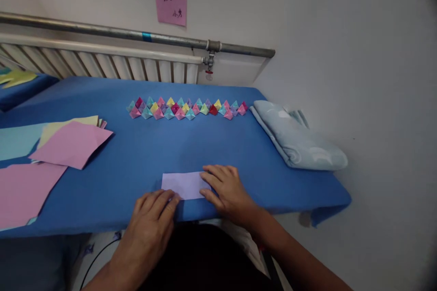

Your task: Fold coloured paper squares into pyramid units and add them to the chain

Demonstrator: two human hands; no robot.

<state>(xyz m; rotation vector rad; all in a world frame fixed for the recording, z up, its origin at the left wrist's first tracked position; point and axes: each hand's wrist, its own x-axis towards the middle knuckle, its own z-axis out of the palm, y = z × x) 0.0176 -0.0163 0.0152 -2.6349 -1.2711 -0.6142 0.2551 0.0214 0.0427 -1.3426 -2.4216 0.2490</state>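
Observation:
A lilac sheet of paper (186,185), folded into a rectangle, lies flat near the front edge of the blue-covered table. At its lower left corner is my left hand (152,218), the bent fingers and thumb close together and gripping the paper's edge. My right hand (227,191) rests on the right end, its fingers stretched out along the top edge and the thumb apart on the paper near the bottom edge. The fingertips partly cover both ends of the paper. Beyond the hands, small folded paper pieces (185,108) in many colours stand in a long band.
Loose pink paper sheets (73,143) and blue ones lie on the left of the blue cloth (136,145). A folded pale blue blanket (297,138) sits on the right. Behind the table are a radiator (136,66) and a metal pipe (102,30). A pink note (170,1) hangs on the wall.

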